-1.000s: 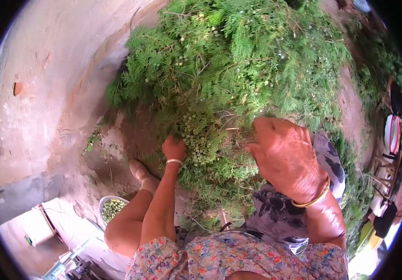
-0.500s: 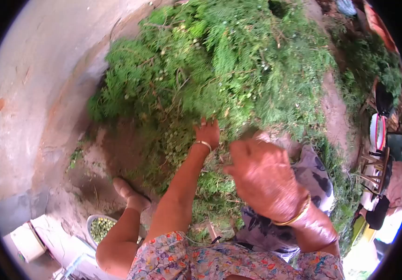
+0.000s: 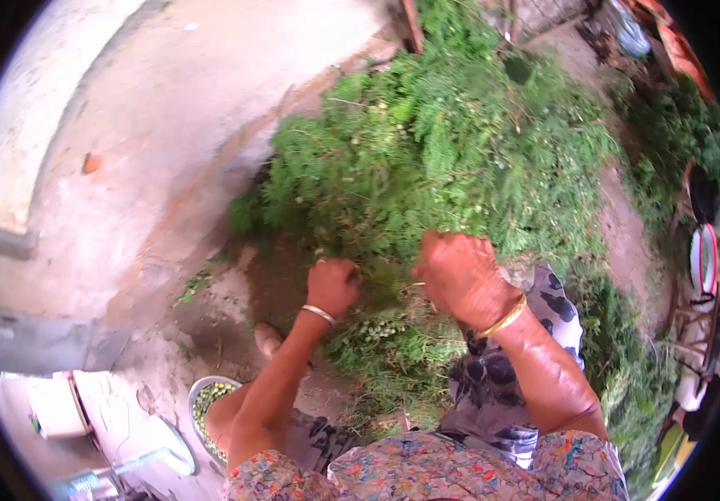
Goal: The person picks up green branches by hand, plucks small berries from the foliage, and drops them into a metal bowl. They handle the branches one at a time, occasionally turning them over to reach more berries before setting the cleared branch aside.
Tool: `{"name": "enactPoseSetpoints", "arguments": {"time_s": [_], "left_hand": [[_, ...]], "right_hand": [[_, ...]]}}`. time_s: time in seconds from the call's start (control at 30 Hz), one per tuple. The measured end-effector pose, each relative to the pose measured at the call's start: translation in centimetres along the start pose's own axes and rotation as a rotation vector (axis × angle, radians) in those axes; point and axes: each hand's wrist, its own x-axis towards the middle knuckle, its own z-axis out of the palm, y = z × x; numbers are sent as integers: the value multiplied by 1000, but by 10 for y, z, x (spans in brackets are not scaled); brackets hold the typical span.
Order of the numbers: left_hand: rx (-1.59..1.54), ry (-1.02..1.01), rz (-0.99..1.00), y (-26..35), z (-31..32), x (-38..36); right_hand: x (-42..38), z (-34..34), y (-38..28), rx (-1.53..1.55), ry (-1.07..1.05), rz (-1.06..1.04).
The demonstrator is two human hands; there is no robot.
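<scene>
In front of me lies a big heap of cut evergreen branches [image 3: 460, 159] with flat, feathery green foliage and small pale cones. My left hand [image 3: 332, 286], with a white bangle at the wrist, is closed at the heap's near edge. To its right my right hand [image 3: 464, 280], wearing a gold-coloured bangle, is a fist with curled fingers. A blurred leafy sprig [image 3: 385, 284] spans the gap between the two hands, and both seem closed on it. The fingers hide where it is gripped. Below the hands, loose sprigs [image 3: 377, 359] cover the ground.
At lower left, beside my leg, stands a bowl [image 3: 193, 402] of small green cones. A pale concrete wall [image 3: 168, 125] rises on the left, with a blue-white fan [image 3: 172, 447] near the bottom. More cut greenery [image 3: 677, 125] and a wooden stool [image 3: 698, 326] are at the right.
My left hand has drawn back from the foliage and closed. My right hand has risen slightly in view, to the heap's near edge. The view has shifted, showing more wall at left.
</scene>
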Motion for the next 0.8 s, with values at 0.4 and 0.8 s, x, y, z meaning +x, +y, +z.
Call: {"name": "enactPoseSetpoints", "arguments": {"time_s": [0.4, 0.8], "left_hand": [[-1692, 640, -401, -41, -156, -82], [-88, 732, 72, 22, -135, -95]], "right_hand": [[11, 42, -53, 582, -20, -261], [79, 59, -102, 1361, -412, 197]]}}
